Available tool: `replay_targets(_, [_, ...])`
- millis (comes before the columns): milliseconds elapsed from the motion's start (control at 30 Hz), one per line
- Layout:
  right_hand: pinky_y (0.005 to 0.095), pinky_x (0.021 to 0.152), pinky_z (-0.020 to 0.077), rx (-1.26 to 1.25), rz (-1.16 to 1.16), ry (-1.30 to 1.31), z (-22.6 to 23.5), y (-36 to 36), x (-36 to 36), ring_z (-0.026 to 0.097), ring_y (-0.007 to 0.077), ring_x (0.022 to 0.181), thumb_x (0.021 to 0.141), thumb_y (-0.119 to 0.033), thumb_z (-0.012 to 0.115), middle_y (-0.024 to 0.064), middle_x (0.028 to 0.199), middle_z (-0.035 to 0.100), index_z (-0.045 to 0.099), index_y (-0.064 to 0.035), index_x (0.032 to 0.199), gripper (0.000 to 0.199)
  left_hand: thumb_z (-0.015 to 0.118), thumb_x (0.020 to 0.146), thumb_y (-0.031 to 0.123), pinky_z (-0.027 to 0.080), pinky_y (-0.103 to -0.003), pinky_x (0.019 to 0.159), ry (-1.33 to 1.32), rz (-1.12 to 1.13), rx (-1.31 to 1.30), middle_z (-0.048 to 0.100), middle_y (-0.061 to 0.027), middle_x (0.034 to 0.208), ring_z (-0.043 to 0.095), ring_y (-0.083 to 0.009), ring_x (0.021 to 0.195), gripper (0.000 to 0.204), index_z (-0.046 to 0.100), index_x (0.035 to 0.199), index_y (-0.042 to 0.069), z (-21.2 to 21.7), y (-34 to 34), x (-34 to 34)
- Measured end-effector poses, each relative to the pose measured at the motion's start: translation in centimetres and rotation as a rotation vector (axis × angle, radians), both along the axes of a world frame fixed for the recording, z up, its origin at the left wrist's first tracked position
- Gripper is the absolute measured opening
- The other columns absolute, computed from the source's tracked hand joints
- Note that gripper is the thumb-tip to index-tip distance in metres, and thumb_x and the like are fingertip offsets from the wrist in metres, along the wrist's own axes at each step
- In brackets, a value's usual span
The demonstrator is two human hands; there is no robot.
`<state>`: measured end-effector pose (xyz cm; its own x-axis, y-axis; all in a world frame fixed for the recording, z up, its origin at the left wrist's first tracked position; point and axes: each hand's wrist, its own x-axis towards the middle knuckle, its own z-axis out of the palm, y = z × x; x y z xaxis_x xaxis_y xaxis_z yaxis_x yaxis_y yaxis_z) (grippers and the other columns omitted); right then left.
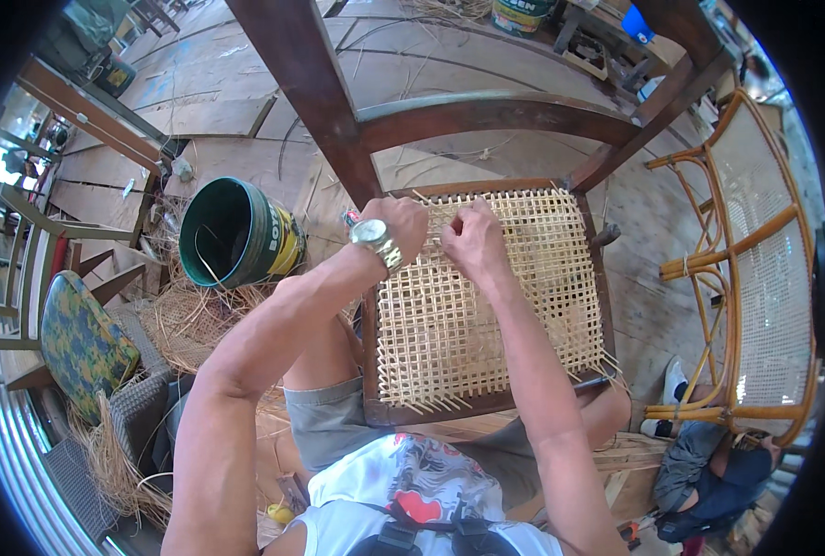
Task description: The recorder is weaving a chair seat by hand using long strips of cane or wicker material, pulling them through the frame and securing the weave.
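Observation:
A dark wooden chair stands before me, its woven cane seat between my legs. Loose strand ends stick out along the near rim of the weave. My left hand, with a metal watch on its wrist, is closed at the far left corner of the seat. Just to its right, my right hand is pinched over the far part of the cane. Whatever either set of fingers grips is hidden or too thin to make out.
A green bucket stands left of the chair, with loose cane strips around it. Further left is a camouflage-patterned cushion. A rattan bench stands at the right, and a person sits near its lower end.

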<state>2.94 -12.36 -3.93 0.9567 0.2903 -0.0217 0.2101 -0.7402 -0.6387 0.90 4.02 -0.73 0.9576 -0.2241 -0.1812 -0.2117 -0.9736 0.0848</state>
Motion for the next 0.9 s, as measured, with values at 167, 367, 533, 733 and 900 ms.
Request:
replay_targets(167, [0.0442,0.083,0.0537,0.06,-0.015,-0.056,-0.4,-0.5,-0.2,0.064,0.034,0.087,0.082,-0.012,0.066,0.019,0.094,0.061,0.065,0.0035,0.077,0.017,0.059,0.089,0.014,0.06,-0.048,0.072,-0.02,0.072,-0.147,0.073,-0.0224,0.09,0.074,-0.0382,0.085,0.018,0.073,0.086,0.003,-2.4,0.9,-1.1])
replay_targets(367, [0.0444,0.091,0.0525,-0.018,0.054,0.085,-1.3,0.0,0.7,0.064,0.0363,0.095,0.085,-0.011,0.069,0.0215,0.106,0.062,0.071,0.0028,0.085,0.014,0.062,0.091,0.022,0.059,-0.048,0.077,0.022,0.132,-0.272,0.073,-0.0228,0.091,0.073,-0.0382,0.089,0.023,0.073,0.091,0.002,-2.2,1.8,-0.7])
replay_targets(533, [0.0453,0.096,0.0482,-0.09,0.022,0.046,0.0,2.5,-1.2,0.061,0.0348,0.104,0.085,-0.014,0.071,0.018,0.111,0.062,0.073,-0.0002,0.087,0.015,0.062,0.095,0.039,0.057,-0.051,0.081,0.161,0.283,-0.305,0.073,-0.024,0.099,0.072,-0.0377,0.093,0.038,0.075,0.095,0.003,-1.3,2.7,-0.5])
replay_targets(733, [0.0469,0.099,0.0462,-0.204,0.165,-0.207,-1.6,1.0,-1.5,0.057,0.0322,0.111,0.088,-0.016,0.067,0.0142,0.112,0.061,0.071,0.0004,0.1,0.021,0.06,0.095,0.045,0.055,-0.044,0.063,-0.255,0.348,-0.042,0.072,-0.0114,0.077,0.071,-0.0308,0.072,0.037,0.07,0.085,0.011,1.1,7.2,-3.9])
replay_targets(900, [0.0406,0.088,0.0534,0.403,0.136,0.187,-0.2,3.5,-0.4,0.065,0.0246,0.099,0.1,-0.024,0.062,0.0166,0.109,0.067,0.067,0.0002,0.111,0.027,0.062,0.095,0.048,0.053,-0.044,0.059,-0.396,0.264,-0.118,0.07,-0.0114,0.073,0.069,-0.0322,0.067,0.039,0.068,0.085,0.01,4.1,6.5,-4.9])
